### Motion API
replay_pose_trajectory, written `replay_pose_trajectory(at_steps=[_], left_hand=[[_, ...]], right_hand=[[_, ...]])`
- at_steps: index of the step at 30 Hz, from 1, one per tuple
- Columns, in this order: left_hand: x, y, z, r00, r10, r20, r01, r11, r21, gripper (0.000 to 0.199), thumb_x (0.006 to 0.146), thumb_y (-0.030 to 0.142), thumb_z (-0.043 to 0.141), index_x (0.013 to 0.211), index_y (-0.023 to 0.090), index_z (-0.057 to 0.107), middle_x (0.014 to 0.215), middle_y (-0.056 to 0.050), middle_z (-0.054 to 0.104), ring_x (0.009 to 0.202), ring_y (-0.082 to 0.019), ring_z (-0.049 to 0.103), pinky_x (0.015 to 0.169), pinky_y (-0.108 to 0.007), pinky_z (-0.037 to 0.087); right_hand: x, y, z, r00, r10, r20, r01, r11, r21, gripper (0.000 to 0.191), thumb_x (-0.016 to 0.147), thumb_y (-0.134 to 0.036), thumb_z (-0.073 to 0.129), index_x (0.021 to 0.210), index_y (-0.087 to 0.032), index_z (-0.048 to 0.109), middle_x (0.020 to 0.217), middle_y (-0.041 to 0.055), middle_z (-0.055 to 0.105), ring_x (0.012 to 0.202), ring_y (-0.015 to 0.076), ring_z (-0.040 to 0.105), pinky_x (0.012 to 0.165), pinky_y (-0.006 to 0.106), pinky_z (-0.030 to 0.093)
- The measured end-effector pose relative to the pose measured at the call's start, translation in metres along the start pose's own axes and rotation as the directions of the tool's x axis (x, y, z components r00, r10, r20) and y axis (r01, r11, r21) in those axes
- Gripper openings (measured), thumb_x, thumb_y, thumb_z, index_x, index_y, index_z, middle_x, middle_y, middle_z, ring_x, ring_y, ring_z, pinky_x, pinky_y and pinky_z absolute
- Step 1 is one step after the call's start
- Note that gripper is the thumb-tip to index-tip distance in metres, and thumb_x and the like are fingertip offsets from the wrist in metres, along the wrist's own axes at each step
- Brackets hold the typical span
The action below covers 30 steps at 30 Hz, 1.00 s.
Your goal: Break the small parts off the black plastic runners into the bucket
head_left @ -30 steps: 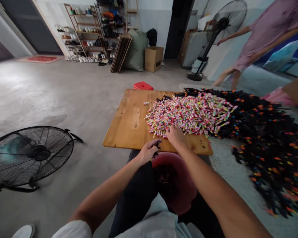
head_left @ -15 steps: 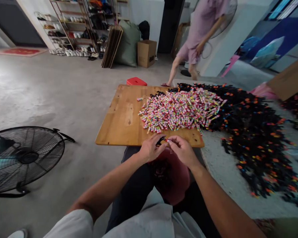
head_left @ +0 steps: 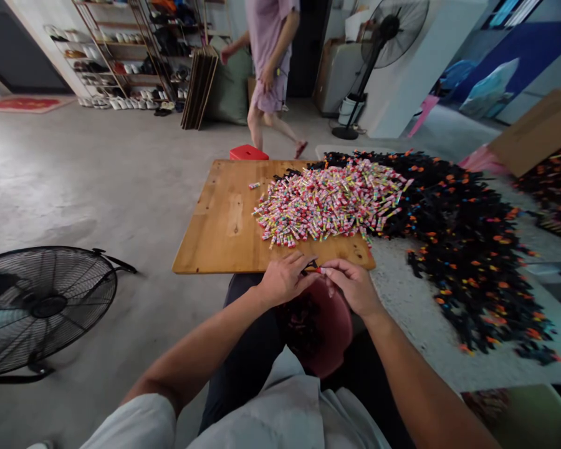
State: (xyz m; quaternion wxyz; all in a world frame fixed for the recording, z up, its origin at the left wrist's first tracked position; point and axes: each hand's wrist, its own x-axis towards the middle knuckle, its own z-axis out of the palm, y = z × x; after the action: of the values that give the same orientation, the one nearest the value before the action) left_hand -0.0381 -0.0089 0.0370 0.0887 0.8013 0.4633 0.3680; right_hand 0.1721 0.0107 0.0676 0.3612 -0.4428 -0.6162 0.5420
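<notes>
Head view: both hands (head_left: 318, 282) pinching small black piece (head_left: 311, 268), red tip, over red bucket (head_left: 333, 329).

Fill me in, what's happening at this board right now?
A seated person holds a small black piece between the left hand and right hand, just over a red bucket in their lap. On the wooden board lies a heap of colourful little tubes, with a large spread of black pieces to the right. Another person walks past behind.
</notes>
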Motion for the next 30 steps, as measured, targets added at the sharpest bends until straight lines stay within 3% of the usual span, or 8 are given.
replay_pose_trajectory(at_steps=[12, 17, 21, 26, 30], left_hand=[[0.004, 0.009, -0.015, 0.992, 0.106, 0.074, -0.117, 0.978, 0.171, 0.039, 0.105, 0.049, 0.052, 0.123, 0.021, 0.070, 0.098, -0.008, 0.076, 0.087, -0.022, 0.070, 0.072, -0.032, 0.052], [0.005, 0.008, -0.018, 0.989, 0.119, 0.084, -0.132, 0.978, 0.160, 0.034, 0.103, 0.046, 0.054, 0.119, 0.021, 0.072, 0.094, -0.006, 0.076, 0.083, -0.020, 0.068, 0.070, -0.031, 0.050], [0.004, 0.004, -0.014, 0.988, 0.117, 0.096, -0.130, 0.981, 0.144, 0.028, 0.101, 0.040, 0.057, 0.114, 0.020, 0.072, 0.087, -0.005, 0.075, 0.080, -0.019, 0.068, 0.071, -0.031, 0.049], [0.001, 0.007, -0.004, 0.992, 0.109, 0.057, -0.115, 0.985, 0.128, 0.025, 0.099, 0.041, 0.059, 0.099, 0.020, 0.074, 0.079, -0.003, 0.073, 0.073, -0.017, 0.066, 0.069, -0.028, 0.049], [0.002, 0.011, 0.001, 0.994, 0.095, 0.049, -0.100, 0.990, 0.104, 0.023, 0.097, 0.037, 0.059, 0.088, 0.021, 0.073, 0.075, -0.003, 0.072, 0.069, -0.016, 0.065, 0.069, -0.027, 0.050]], right_hand=[[0.000, -0.006, -0.003, 0.996, 0.068, 0.050, -0.071, 0.996, 0.051, 0.023, 0.089, -0.041, 0.068, 0.087, -0.018, 0.070, 0.059, -0.0039, 0.060, 0.044, 0.0113, 0.053, 0.045, 0.024, 0.043], [0.002, 0.003, 0.002, 0.986, 0.154, 0.059, -0.162, 0.971, 0.176, 0.026, 0.087, -0.045, 0.070, 0.086, -0.019, 0.067, 0.058, -0.0045, 0.058, 0.042, 0.0109, 0.050, 0.041, 0.023, 0.040], [-0.002, 0.011, 0.009, 0.995, 0.090, -0.052, -0.088, 0.995, 0.046, 0.030, 0.090, -0.049, 0.069, 0.091, -0.019, 0.069, 0.059, -0.0038, 0.058, 0.044, 0.0112, 0.051, 0.041, 0.023, 0.042], [-0.009, 0.010, 0.007, 0.997, 0.070, 0.021, -0.072, 0.996, 0.060, 0.032, 0.094, -0.051, 0.066, 0.095, -0.019, 0.068, 0.058, -0.0046, 0.056, 0.045, 0.0120, 0.050, 0.044, 0.025, 0.043], [-0.013, 0.013, 0.007, 0.999, 0.026, -0.031, -0.025, 0.999, 0.029, 0.032, 0.095, -0.052, 0.064, 0.096, -0.020, 0.067, 0.060, -0.0042, 0.057, 0.048, 0.0124, 0.051, 0.048, 0.025, 0.042]])
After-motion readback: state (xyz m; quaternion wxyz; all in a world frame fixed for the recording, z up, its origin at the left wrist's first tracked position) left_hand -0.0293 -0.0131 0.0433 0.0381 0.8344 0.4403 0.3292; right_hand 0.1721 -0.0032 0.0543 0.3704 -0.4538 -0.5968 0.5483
